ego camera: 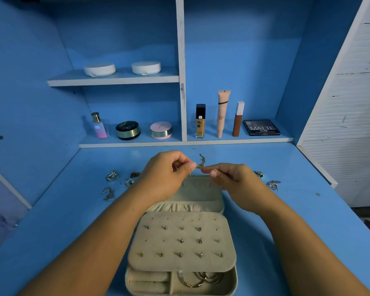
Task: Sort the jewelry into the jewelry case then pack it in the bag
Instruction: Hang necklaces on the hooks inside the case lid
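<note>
Hands meet above the far end of the open jewelry case (pixel 233 282). The left hand (pixel 167 176) and the right hand (pixel 233 180) each pinch a thin gold-coloured chain (pixel 201 162) between thumb and forefinger. Their fingertips nearly touch, and a short kinked end of links sticks up behind them.

The case is a round-cornered rectangle lined in beige velvety fabric, lying on the matte blue counter (pixel 73 210) between the forearms. Its lid (pixel 201 197) lies back flat and has a gathered fabric pocket. A soft padded panel (pixel 158 242) pierced with rows of small holes covers most of the base and carries small metal studs (pixel 181 240). Below its near edge, rolled ring cushions (pixel 147 280) show on the left and thin gold hoops (pixel 201 278) on the right.

Loose silvery pieces (pixel 112 175) lie on the counter left of the hands, and two more (pixel 273 184) lie to the right.
</note>
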{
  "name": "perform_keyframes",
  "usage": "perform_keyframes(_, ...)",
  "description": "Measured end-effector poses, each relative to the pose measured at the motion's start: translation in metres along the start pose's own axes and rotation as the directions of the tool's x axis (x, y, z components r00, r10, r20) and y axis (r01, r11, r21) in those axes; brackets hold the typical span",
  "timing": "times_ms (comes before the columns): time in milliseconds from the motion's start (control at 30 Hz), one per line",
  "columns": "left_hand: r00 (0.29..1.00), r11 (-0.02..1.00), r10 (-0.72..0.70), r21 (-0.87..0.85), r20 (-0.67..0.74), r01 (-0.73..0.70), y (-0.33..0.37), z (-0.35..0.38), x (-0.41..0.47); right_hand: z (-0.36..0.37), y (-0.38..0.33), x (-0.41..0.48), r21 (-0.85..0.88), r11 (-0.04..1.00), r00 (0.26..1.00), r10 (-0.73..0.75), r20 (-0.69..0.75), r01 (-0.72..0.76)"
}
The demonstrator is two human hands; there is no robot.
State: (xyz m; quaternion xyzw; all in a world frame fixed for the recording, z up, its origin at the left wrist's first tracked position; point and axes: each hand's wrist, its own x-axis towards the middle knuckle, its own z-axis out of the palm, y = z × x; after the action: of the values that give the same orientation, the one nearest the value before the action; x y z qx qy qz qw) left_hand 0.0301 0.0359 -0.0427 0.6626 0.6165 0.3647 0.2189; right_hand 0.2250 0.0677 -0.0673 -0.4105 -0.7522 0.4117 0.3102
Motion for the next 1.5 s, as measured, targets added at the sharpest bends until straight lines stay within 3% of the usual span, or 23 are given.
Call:
perform_keyframes(200, 0.985, 0.994, -0.078, 0.091, 0.155, 0.064, -0.015, 0.014, -0.007, -0.001, 0.001, 0.011, 0.185, 0.98, 0.971, 0.113, -0.212, -0.074)
perform_keyframes(333, 0.972, 0.983, -0.097, 0.175, 0.215, 0.059, -0.015, 0.018, -0.006, 0.002, 0.006, 0.016, 0.135, 0.985, 0.971, 0.135, -0.196, -0.11)
perform_keyframes(500, 0.935, 0.989, -0.087, 0.14, 0.343, 0.041, -0.011, 0.018, -0.004, 0.005, 0.014, 0.022, 0.027, 0.992, 0.971, 0.13, -0.202, -0.127)
perform_keyframes(767, 0.953, 0.986, -0.071, 0.164, 0.293, 0.022, -0.017, 0.022, -0.008, 0.004, 0.017, 0.022, -0.276, 0.959, 0.991, 0.028, -0.133, -0.064)
perform_keyframes(967, 0.966, 0.973, -0.002, 0.225, 0.26, -0.059, -0.013, 0.021, -0.011, 0.006, 0.019, 0.021, -0.322, 0.946, 0.988, -0.011, -0.155, -0.04)
perform_keyframes(1233, 0.942, 0.93, 0.046, 0.33, 0.332, -0.161, -0.006, 0.018, -0.016, 0.003, 0.017, 0.018, -0.374, 0.927, 0.994, -0.049, -0.095, 0.01)
perform_keyframes(1500, 0.913, 0.986, 0.013, 0.146, 0.407, -0.079, -0.013, 0.015, -0.016, 0.002, 0.02, 0.022, -0.317, 0.947, 0.968, -0.038, -0.247, -0.044)
